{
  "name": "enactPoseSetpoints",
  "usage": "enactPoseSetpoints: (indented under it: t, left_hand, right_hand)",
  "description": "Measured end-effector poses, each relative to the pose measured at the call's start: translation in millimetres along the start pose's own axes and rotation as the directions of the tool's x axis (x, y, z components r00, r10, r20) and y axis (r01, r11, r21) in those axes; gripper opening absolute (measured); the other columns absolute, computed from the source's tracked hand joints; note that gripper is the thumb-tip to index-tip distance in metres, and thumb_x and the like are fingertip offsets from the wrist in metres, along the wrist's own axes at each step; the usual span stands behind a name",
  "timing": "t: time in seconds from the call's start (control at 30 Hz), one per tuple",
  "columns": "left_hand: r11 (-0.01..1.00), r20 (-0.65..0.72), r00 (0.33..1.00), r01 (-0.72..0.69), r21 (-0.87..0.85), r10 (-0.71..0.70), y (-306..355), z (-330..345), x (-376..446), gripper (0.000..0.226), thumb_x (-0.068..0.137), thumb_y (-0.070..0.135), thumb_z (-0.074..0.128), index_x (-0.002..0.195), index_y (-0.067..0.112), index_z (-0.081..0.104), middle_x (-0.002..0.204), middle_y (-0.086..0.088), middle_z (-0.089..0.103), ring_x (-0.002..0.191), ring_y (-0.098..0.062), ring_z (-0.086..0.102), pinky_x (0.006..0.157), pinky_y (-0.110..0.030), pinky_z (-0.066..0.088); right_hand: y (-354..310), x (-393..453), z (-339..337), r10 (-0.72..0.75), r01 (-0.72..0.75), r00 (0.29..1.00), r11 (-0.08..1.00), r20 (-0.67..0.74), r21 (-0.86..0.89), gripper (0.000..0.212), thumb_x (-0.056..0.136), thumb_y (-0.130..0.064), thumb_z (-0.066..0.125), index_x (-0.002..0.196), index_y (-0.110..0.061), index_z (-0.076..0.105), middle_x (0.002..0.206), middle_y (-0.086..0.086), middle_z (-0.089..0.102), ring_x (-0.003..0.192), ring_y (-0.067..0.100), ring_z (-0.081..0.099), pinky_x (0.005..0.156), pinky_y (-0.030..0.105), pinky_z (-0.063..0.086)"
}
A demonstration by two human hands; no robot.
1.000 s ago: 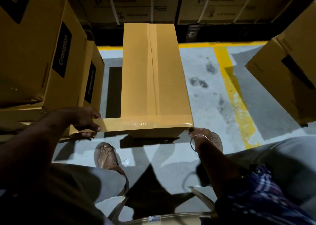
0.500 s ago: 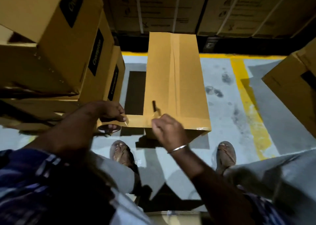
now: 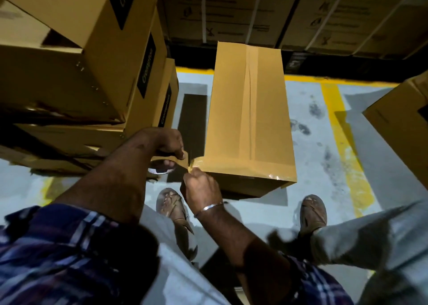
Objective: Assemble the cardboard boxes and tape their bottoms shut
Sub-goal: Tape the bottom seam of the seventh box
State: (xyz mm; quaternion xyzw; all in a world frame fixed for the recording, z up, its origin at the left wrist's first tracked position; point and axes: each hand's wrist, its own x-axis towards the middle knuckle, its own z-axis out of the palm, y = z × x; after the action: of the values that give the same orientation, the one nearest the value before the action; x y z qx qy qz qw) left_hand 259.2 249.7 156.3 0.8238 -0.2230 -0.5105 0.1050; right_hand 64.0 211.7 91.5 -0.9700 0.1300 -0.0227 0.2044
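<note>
At the centre of the frame 1 long cardboard box (image 3: 250, 119) is seen lying on the grey floor (image 3: 324, 188), 1 tape strip down its seam and 1 across its near edge. 1 tape roll (image 3: 162, 166) is gripped by the left hand (image 3: 168, 142). The stretched tape (image 3: 192, 163) is pinched by the right hand (image 3: 201, 185). 3 stacked boxes (image 3: 81, 49) are seen at upper left.
</note>
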Motion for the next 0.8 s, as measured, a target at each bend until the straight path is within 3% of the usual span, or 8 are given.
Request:
enactPoseSetpoints:
  t: [0.13,0.23,0.3,0.37,0.47,0.57,0.7,0.8]
  left_hand:
    - [0.999,-0.103,0.994,0.017,-0.034,-0.02,-2,-5,1,0.025,0.1,0.013,0.068,0.076,0.004,0.069,0.065,-0.011,0.061,0.06,-0.023,0.057,0.068,-0.039,0.05]
    - [0.997,-0.225,0.973,0.038,-0.072,-0.054,-3,-8,4,0.019,0.101,0.015,0.066,0.092,-0.001,0.07,0.076,-0.015,0.067,0.07,-0.027,0.063,0.079,-0.048,0.059]
    - [0.974,-0.256,0.959,0.065,-0.219,-0.122,-2,-9,6,0.018,0.103,0.016,0.064,0.103,-0.002,0.068,0.079,-0.018,0.069,0.062,-0.025,0.064,0.063,-0.041,0.059]
    - [0.945,-0.296,0.945,0.036,-0.326,-0.138,3,-11,5,0.02,0.099,0.019,0.07,0.106,0.001,0.066,0.08,-0.018,0.071,0.058,-0.023,0.065,0.053,-0.034,0.054]
    - [0.944,-0.379,0.918,-0.019,-0.329,-0.114,16,-9,5,0.035,0.089,0.026,0.082,0.104,0.003,0.061,0.083,-0.012,0.07,0.065,-0.019,0.066,0.056,-0.033,0.052]
    - [0.967,-0.463,0.881,-0.021,-0.253,-0.102,32,-4,8,0.042,0.085,0.031,0.086,0.106,0.012,0.055,0.087,-0.006,0.063,0.074,-0.017,0.062,0.057,-0.031,0.047]
    - [0.958,-0.51,0.855,-0.067,-0.279,-0.089,48,-3,14,0.04,0.084,0.028,0.086,0.107,0.014,0.057,0.09,-0.007,0.065,0.078,-0.018,0.066,0.057,-0.03,0.05]
    - [0.955,-0.531,0.842,-0.075,-0.288,-0.094,51,-6,16,0.035,0.084,0.029,0.086,0.102,0.016,0.059,0.09,-0.007,0.068,0.078,-0.018,0.069,0.06,-0.032,0.055]
  right_hand:
    - [7,-37,25,-0.002,0.001,0.978,1.0,0.207,0.004,0.018,0.091,-0.004,0.063,0.108,-0.004,0.07,0.113,0.017,0.063,0.103,0.038,0.066,0.084,0.042,0.055]
    - [18,-48,23,-0.017,0.005,0.995,0.993,0.096,0.118,0.015,0.092,-0.016,0.058,0.1,-0.011,0.069,0.101,0.013,0.062,0.093,0.036,0.065,0.073,0.038,0.054]
    - [27,-43,6,-0.017,0.026,0.999,0.965,-0.035,0.261,0.023,0.096,-0.022,0.05,0.104,-0.017,0.071,0.097,0.008,0.061,0.088,0.03,0.062,0.073,0.035,0.052]
    - [37,-30,-25,0.023,0.035,0.988,0.93,-0.151,0.366,0.024,0.099,-0.014,0.051,0.111,-0.022,0.069,0.095,0.002,0.063,0.085,0.021,0.06,0.072,0.033,0.052]
    - [77,-5,-70,0.304,-0.196,0.937,0.865,-0.174,0.461,0.023,0.102,-0.019,0.057,0.118,-0.035,0.053,0.091,-0.007,0.067,0.081,0.013,0.065,0.067,0.034,0.057]
    - [135,24,-89,0.532,-0.358,0.82,0.766,-0.213,0.534,0.028,0.093,-0.015,0.071,0.114,-0.025,0.056,0.081,-0.005,0.069,0.076,0.018,0.069,0.068,0.042,0.06]
    - [179,55,-90,0.653,-0.514,0.75,0.677,-0.108,0.526,0.019,0.084,-0.019,0.083,0.095,-0.018,0.068,0.084,0.002,0.07,0.085,0.024,0.07,0.075,0.037,0.059]
    - [184,57,-88,0.669,-0.565,0.727,0.71,-0.153,0.42,0.029,0.084,-0.025,0.083,0.107,-0.021,0.065,0.1,0.004,0.068,0.091,0.023,0.065,0.078,0.035,0.055]
